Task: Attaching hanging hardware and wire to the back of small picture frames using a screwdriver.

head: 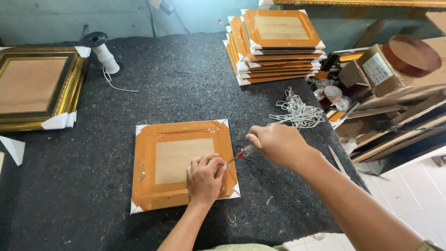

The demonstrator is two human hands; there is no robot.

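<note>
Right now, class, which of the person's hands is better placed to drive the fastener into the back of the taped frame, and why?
The right hand, probably: it already grips the screwdriver, whose tip meets the frame near its right edge. The left hand lies flat on the frame beside the tip, steadying it.

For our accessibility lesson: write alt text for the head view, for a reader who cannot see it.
A left hand steadies a frame lying face down on a dark felt table while the right hand works a screwdriver at its edge. Behind are a stack of frames, loose cord and a spool.
</note>
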